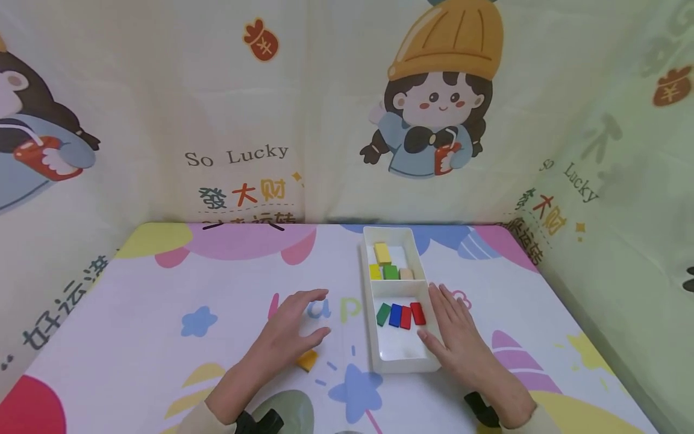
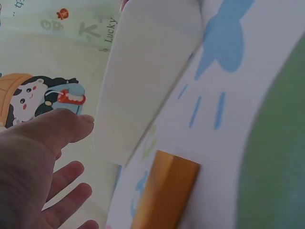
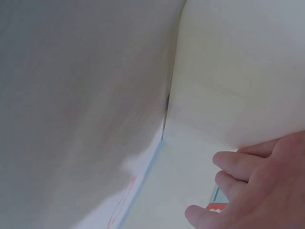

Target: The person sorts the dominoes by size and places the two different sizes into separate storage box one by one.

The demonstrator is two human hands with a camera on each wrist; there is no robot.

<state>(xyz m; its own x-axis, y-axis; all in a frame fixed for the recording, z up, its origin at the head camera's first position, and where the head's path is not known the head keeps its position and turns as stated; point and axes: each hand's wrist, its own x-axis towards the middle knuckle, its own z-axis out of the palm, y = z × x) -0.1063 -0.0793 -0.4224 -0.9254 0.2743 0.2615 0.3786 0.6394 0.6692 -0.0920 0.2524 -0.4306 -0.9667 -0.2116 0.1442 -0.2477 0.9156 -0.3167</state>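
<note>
A white two-compartment tray (image 1: 406, 365) stands on the table. Its near compartment holds a dark green block (image 1: 383, 314), a blue block (image 1: 396, 315) and two red blocks (image 1: 417, 313). My right hand (image 1: 461, 340) lies along the tray's right wall with straight fingers, the thumb over the rim. To the left of the tray, my left hand (image 1: 287, 331) hovers with thumb and fingers spread, holding nothing. Partly hidden beneath it is an orange block (image 1: 307, 360) on the table; the left wrist view shows this orange block (image 2: 167, 191) apart from the fingers.
In the tray's far compartment sit a pale yellow block (image 1: 382, 254), a bright yellow block (image 1: 375, 272), a green block (image 1: 390, 272) and a beige block (image 1: 406, 274). A printed cloth (image 1: 336, 181) hangs behind the patterned tabletop (image 1: 244, 283) and along its sides.
</note>
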